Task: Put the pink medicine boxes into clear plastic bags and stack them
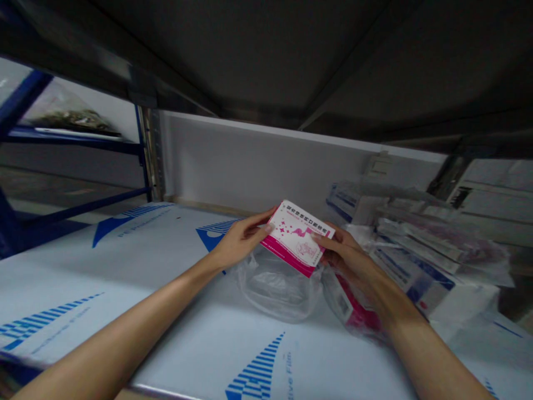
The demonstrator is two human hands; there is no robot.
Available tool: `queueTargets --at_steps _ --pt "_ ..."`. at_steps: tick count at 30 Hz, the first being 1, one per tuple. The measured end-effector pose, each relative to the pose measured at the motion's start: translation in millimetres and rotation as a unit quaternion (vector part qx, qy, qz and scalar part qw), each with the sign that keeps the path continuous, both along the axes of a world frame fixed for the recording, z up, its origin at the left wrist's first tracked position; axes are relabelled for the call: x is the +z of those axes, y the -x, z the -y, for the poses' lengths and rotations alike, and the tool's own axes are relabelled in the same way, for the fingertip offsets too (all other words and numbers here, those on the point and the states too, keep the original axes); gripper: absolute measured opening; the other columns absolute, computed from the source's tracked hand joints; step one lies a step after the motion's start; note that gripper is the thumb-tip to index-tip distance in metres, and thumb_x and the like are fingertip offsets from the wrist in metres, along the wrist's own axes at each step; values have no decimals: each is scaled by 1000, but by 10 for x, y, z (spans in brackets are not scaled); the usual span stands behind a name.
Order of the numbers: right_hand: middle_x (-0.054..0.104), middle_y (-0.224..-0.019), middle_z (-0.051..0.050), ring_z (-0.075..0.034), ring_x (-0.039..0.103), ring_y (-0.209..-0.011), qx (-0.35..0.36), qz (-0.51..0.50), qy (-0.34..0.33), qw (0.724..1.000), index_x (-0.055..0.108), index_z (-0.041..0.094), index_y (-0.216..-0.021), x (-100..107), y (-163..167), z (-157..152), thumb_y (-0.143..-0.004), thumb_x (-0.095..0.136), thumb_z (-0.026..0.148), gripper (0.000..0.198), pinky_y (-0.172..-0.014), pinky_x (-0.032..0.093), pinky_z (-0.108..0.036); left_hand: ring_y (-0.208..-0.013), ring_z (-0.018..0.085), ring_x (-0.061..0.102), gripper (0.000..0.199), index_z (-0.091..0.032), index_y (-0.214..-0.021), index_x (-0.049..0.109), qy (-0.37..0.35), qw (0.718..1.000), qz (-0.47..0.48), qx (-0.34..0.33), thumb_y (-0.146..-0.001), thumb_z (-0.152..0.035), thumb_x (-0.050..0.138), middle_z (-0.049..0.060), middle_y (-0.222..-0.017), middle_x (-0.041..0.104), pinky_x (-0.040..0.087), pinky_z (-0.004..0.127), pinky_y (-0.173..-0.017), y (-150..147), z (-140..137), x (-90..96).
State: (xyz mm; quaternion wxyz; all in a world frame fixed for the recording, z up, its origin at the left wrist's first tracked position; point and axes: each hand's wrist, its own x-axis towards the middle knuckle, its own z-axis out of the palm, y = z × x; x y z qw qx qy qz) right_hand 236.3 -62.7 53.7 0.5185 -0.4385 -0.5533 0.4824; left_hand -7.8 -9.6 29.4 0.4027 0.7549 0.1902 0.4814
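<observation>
Both hands pinch a flat pink-and-white cardboard box (297,238) by its short ends. The left hand (239,241) grips its far-left end, the right hand (347,256) its near-right. Its long axis runs left to right above a clear plastic bag (277,286).

two pink boxes (298,238), one clear bag (275,286), perhaps

The shelf (125,261) is bare on its left half and along the near edge, so a hand can pass freely there. Overhead, the upper shelf (291,55) hangs low and limits height. The back panel (250,166) closes the rear. On the right, stacked packs (420,250) fill the shelf up to the panel; their edges are blurred, perhaps wrapped in film. In the middle a clear bag (275,286) and a pink box (353,311) lie on the shelf, just beside the stack. A blue post (141,150) stands at the left rear corner.
</observation>
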Motion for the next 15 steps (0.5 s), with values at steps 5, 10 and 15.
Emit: queueTargets --at_steps 5,10,15 --pt "68 -74 0 -11 60 -56 70 -27 3 997 68 20 -99 196 259 58 -70 87 43 41 -48 49 -22 -117 26 64 54 -17 -138 60 -62 994 62 61 -91 -44 66 13 -138 65 54 37 -96 197 65 271" --pt "75 -86 -4 -17 70 -65 192 48 30 980 54 23 -138 464 890 87 -71 87 37 76 -56 55 -24 -88 20 68 46 -13 -118 71 43 987 104 113 -87 -48 68 9 -100 75 52 29 -76 915 85 440" --pt "76 -89 -3 -21 74 -63 291 32 80 953 -2 34 -162 420 1797 79 -80 81 31 116 -61 61 -34 -76 20 67 42 -11 -91 72 133 972 60 184 -76 -50 69 10 -88 74 52 30 -70 1745 98 262"
